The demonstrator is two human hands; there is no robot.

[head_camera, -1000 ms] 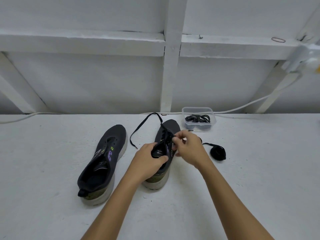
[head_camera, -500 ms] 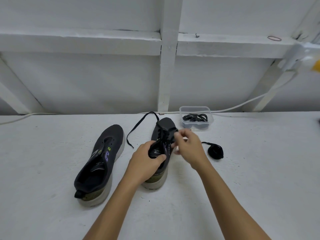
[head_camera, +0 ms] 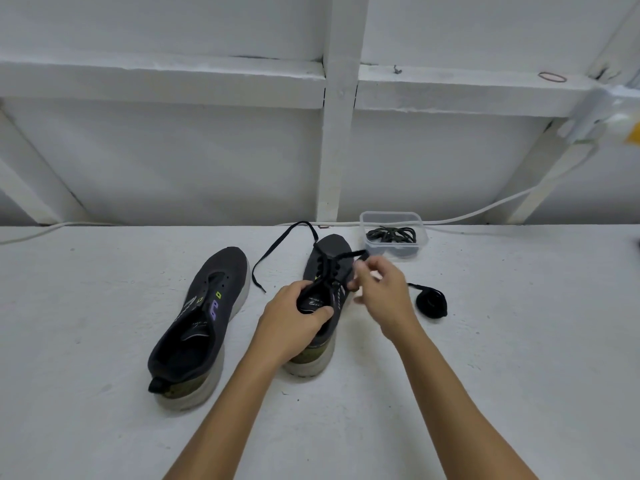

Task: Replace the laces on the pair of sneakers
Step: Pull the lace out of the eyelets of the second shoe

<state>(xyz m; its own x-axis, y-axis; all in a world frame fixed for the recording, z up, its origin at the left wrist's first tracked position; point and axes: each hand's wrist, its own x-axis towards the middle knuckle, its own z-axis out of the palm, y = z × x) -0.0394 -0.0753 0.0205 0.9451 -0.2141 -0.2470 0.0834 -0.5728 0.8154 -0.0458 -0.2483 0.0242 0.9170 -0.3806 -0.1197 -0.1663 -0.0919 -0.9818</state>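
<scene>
While the white table [head_camera: 519, 393] fills the bottom half of the frame, two dark shoes sit on it near the middle. Left of middle lies the bare shoe [head_camera: 204, 320], with no lace in its holes. Just right of it is the other shoe [head_camera: 329, 258], with a black lace [head_camera: 277, 247] through its front holes. One loose end of the lace curls up and left onto the table.

Gripping the open top of this shoe, the left hand [head_camera: 294, 323] has its fingers curled round the edge to keep the shoe steady. Just right of the shoe, the right hand [head_camera: 381, 296] pinches the other end of the lace. A second ago this hand was down at the holes. Now it is higher and further right, and the lace runs tight to its fingertips. I think one more hole has been threaded and the slack is being pulled out.

Right of the hands lies a rolled lace [head_camera: 431, 303]. Further up, by the wall, a clear box [head_camera: 394, 218] holds a bundle of laces [head_camera: 391, 234].
</scene>
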